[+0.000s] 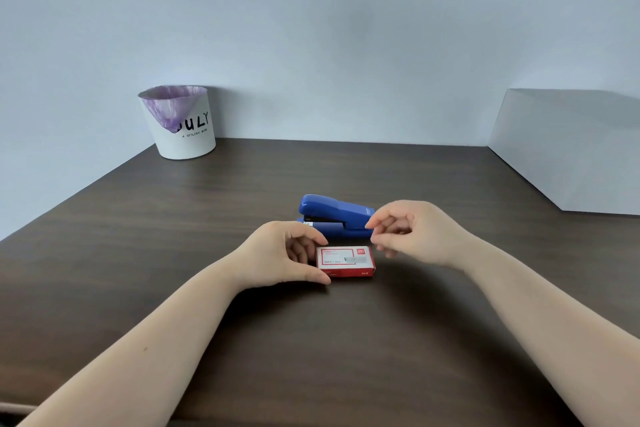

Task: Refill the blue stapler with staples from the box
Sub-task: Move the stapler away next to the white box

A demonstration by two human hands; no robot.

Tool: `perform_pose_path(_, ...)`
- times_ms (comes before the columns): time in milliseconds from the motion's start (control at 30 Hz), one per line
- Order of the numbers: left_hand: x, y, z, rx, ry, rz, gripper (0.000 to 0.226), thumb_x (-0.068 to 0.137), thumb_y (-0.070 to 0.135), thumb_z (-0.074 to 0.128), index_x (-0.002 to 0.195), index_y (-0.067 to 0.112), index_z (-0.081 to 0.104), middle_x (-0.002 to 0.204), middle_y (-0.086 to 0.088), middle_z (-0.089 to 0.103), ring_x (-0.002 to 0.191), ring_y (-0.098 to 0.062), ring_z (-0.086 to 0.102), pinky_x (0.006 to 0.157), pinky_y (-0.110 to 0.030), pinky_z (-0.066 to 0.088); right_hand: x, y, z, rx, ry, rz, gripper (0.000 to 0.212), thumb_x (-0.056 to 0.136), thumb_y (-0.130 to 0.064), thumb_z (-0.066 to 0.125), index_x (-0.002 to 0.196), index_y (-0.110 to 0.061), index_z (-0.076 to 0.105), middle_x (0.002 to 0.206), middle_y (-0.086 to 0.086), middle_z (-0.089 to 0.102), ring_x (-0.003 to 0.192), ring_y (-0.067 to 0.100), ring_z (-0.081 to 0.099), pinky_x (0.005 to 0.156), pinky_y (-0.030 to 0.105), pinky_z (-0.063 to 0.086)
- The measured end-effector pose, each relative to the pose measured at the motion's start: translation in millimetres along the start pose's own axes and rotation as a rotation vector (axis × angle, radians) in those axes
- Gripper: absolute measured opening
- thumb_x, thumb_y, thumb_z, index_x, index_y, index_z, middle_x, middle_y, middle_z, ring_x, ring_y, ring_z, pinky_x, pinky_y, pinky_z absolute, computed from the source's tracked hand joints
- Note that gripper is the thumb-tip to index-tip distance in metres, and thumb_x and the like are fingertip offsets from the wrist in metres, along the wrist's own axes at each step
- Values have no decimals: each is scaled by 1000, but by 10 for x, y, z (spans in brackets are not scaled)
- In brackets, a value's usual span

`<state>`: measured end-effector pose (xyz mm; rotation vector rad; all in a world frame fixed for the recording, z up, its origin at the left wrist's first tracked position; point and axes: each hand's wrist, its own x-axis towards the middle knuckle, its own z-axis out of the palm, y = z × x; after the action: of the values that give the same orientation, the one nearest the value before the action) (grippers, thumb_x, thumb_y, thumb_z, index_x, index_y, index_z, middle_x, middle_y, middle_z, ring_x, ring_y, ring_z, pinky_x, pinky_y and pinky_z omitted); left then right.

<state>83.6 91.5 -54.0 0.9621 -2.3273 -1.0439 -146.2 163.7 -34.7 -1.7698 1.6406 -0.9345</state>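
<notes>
Staple box (345, 261) is lying at frame centre, long axis left-right, just below the blue stapler (336, 216), while your left hand (284, 255) is pinching its left end and your right hand (412, 230), fingers curled loosely, is hovering over its right end.

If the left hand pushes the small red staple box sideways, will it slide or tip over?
The staple box lies flat on its widest face, so it would probably slide, not tip. The dark table looks smooth, so little should resist it. The left hand touches only its left end, so it may turn slightly.
</notes>
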Motion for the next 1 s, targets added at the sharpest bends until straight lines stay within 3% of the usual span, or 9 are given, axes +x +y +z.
perform_pose_path(100, -7, -39, -3, -41, 19, -3, 45, 60, 28, 86, 100, 26, 67, 79, 2, 68, 67, -9, 59, 71, -24, 53, 93, -79, 29, -177, 119, -66, 8, 84, -14, 62, 86, -19, 68, 73, -9, 67, 61, 3, 62, 66, 18, 49)
perform_pose_path(200, -19, -53, -9, -70, 98, 11, 16, 75, 23, 75, 89, 21, 68, 71, 8, 68, 62, -10, 62, 68, -29, 54, 245, -159, 61, -334, 220, -106, 15, 85, -24, 60, 98, -20, 67, 90, -6, 66, 79, 9, 58, 72, 20, 42)
perform_pose_path(267, -7, -61, -28, -107, 193, -1, 3, 82, 17, 67, 79, 15, 67, 62, 8, 66, 54, -11, 58, 61, -31, 51, 345, -179, 92, -453, 150, -74, 33, 84, -35, 61, 114, -21, 61, 103, -3, 60, 94, 14, 54, 82, 28, 45)
perform_pose_path(333, 28, -77, -70, -95, 287, -32, 10, 84, 14, 63, 75, 14, 67, 63, 1, 65, 54, -13, 55, 60, -29, 47, 442, -167, 128, -600, 22, -27, 40, 83, -41, 59, 118, -22, 57, 112, -1, 60, 105, 19, 53, 86, 36, 47)
perform_pose_path(467, 205, -138, -130, 36, 445, -124, 21, 86, 19, 59, 66, 27, 60, 65, 1, 66, 61, -18, 59, 67, -33, 51, 550, -125, 124, -607, -37, 34, 33, 82, -39, 61, 109, -20, 60, 106, 0, 65, 93, 21, 57, 77, 34, 47)
perform_pose_path(600, 525, -229, -170, 133, 560, -220, 16, 87, 24, 54, 76, 15, 63, 75, -5, 68, 75, -25, 63, 72, -34, 49, 593, -11, 64, -589, 67, 73, 29, 80, -39, 63, 101, -20, 62, 92, -2, 61, 83, 20, 54, 67, 30, 41)
perform_pose_path(733, 903, -300, -126, 269, 516, -256, 18, 87, 26, 51, 78, 15, 60, 75, 0, 62, 75, -20, 56, 68, -28, 39, 689, 171, -81, -528, 167, 154, 28, 76, -40, 64, 97, -21, 63, 88, -2, 60, 80, 20, 54, 65, 30, 40)
perform_pose_path(1000, 1663, -174, 53, 371, 405, -204, 20, 87, 28, 50, 88, 13, 63, 86, -2, 64, 84, -24, 57, 74, -32, 47, 898, 622, -569, -564, 327, 284, 24, 75, -38, 63, 89, -18, 63, 82, 1, 60, 77, 23, 56, 61, 30, 41)
